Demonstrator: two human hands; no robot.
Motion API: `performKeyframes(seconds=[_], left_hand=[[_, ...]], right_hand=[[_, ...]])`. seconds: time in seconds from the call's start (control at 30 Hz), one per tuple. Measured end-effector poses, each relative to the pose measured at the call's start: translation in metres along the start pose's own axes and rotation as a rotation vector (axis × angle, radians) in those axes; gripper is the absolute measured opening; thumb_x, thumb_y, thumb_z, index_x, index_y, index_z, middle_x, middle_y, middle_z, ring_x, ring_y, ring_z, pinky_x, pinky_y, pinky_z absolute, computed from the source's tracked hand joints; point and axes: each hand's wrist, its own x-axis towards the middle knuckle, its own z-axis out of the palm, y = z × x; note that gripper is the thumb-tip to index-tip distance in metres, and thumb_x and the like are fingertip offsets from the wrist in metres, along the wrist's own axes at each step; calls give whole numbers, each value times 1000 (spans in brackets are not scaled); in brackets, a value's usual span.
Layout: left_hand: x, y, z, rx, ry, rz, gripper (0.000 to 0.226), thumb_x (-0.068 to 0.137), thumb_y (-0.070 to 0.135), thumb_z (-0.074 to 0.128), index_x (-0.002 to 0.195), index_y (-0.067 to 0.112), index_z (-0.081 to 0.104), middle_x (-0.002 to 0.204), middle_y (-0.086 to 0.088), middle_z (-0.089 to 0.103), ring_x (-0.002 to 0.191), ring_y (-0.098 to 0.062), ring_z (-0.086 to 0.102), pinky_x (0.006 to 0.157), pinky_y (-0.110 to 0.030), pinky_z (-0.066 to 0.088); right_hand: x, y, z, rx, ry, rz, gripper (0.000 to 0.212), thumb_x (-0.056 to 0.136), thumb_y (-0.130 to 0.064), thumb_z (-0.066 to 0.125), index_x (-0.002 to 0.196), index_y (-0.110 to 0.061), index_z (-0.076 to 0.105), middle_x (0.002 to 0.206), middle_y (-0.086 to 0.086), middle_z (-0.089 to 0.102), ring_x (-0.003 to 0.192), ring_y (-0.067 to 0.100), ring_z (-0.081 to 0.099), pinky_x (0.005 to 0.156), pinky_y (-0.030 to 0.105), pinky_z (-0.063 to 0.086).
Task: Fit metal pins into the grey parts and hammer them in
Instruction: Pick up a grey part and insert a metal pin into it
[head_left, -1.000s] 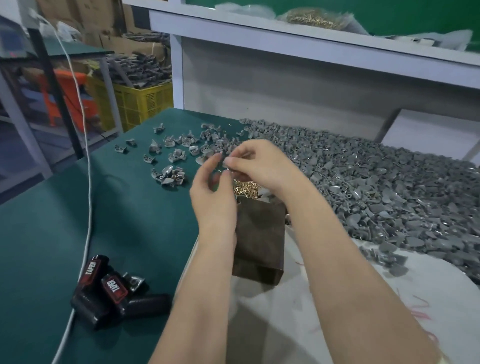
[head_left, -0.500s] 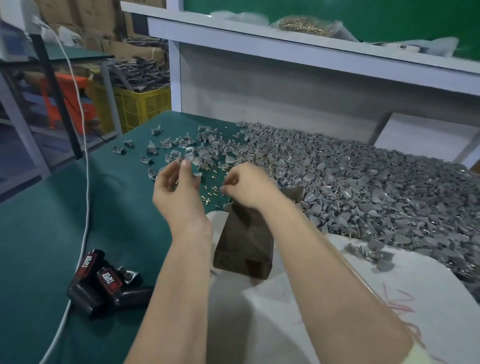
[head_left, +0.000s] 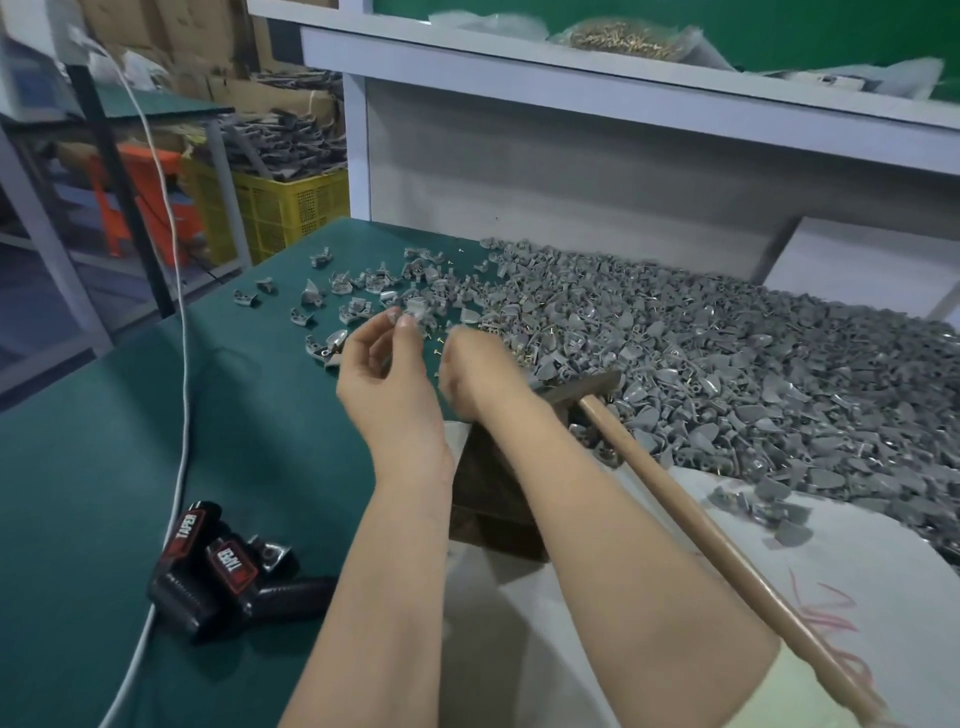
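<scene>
Green matting (head_left: 130, 467) with a fine, dull grain covers the bench, and a white-painted shelf (head_left: 623, 78) runs across the back at twelve o'clock, carrying a clear bag of pins (head_left: 623, 36) that glint brassy. From one to four o'clock lies a deep heap of grey parts (head_left: 753, 374). They are small matt mouldings, each a rounded fan-shaped blade with a stubby lug, tumbled at every angle. A thinner scatter of loose grey parts (head_left: 363, 291) spreads over the mat at eleven o'clock. Near the middle the left hand (head_left: 387, 384) pinches one grey part (head_left: 404, 318) between thumb and fingertip; it is too small to tell whether a pin sits in it. Just beside it at three o'clock, a narrow gap away, the right hand (head_left: 470, 374) is smeared by motion with its fingers curled downward, and I cannot tell whether they hold anything. A few short brass pins (head_left: 438, 351) lie on the mat between the two hands. At three o'clock of the right wrist rests the hammer (head_left: 701, 525), its dull steel head at the heap's edge and its smooth, round wooden handle running to five o'clock over a white woven sheet (head_left: 857, 597). A dark, rusty-brown block (head_left: 483, 499) stands under the forearms. At seven o'clock lie black ribbed grips (head_left: 223, 571) with red labels, beside a white cable (head_left: 176, 270).
</scene>
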Motion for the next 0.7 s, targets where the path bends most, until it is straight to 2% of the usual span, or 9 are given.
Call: performKeyframes(seconds=[0.1, 0.23, 0.33, 0.4, 0.47, 0.53, 0.6, 0.63, 0.7], left_hand=[[-6, -2, 4, 234, -214, 88, 10, 90, 16, 64, 85, 25, 64, 87, 10, 67, 76, 4, 60, 69, -9, 47], [-14, -10, 5, 657, -510, 174, 2, 89, 22, 65, 88, 22, 67, 84, 8, 68, 84, -11, 63, 80, -21, 49], [-21, -15, 6, 977, -630, 227, 7, 87, 21, 66, 82, 26, 64, 78, 12, 64, 87, -13, 63, 85, -25, 47], [-24, -16, 6, 1171, -645, 257, 11, 87, 24, 65, 80, 31, 60, 76, 15, 60, 95, -15, 62, 94, -32, 42], [-23, -16, 5, 1309, -638, 273, 6, 88, 28, 63, 83, 31, 61, 82, 14, 61, 101, -16, 60, 93, -34, 32], [-22, -15, 4, 1366, -637, 275, 3, 88, 30, 63, 87, 31, 65, 87, 13, 63, 103, -18, 59, 92, -36, 29], [-22, -15, 4, 1387, -650, 268, 4, 87, 29, 63, 85, 31, 64, 88, 13, 63, 104, -19, 58, 94, -37, 30], [-22, -15, 4, 1388, -661, 265, 5, 87, 28, 62, 84, 31, 64, 90, 12, 64, 104, -19, 58, 95, -37, 31], [-22, -16, 4, 1386, -676, 263, 7, 87, 27, 61, 84, 31, 65, 94, 9, 68, 105, -20, 57, 96, -38, 32]], right_hand=[[-10, 26, -26, 425, 185, 85, 5, 89, -14, 59, 86, -16, 58, 90, -1, 63, 90, 20, 60, 80, 30, 46], [-49, 68, -52, 758, 269, 143, 19, 85, -10, 64, 76, -26, 61, 79, -7, 64, 77, 11, 62, 71, 28, 52], [-78, 90, -53, 752, 226, 178, 22, 85, -7, 64, 75, -26, 68, 74, -11, 69, 75, 6, 64, 63, 17, 48], [-91, 97, -47, 761, 198, 179, 22, 86, -3, 62, 79, -22, 71, 76, -11, 69, 73, 6, 62, 64, 19, 46], [-95, 95, -41, 704, 206, 136, 18, 86, -1, 61, 87, -15, 72, 81, -6, 68, 75, 6, 60, 68, 20, 47], [-95, 89, -34, 626, 229, 95, 17, 87, -1, 61, 94, -13, 69, 89, -3, 68, 83, 8, 61, 78, 18, 49], [-93, 84, -27, 559, 256, 86, 14, 88, -5, 60, 96, -14, 68, 89, -3, 67, 84, 8, 60, 76, 11, 46], [-93, 82, -24, 530, 267, 87, 12, 89, -7, 60, 95, -14, 68, 89, -3, 67, 84, 9, 60, 74, 11, 45], [-91, 81, -20, 482, 277, 90, 10, 90, -11, 59, 94, -15, 67, 91, -1, 68, 86, 11, 60, 80, 19, 47]])
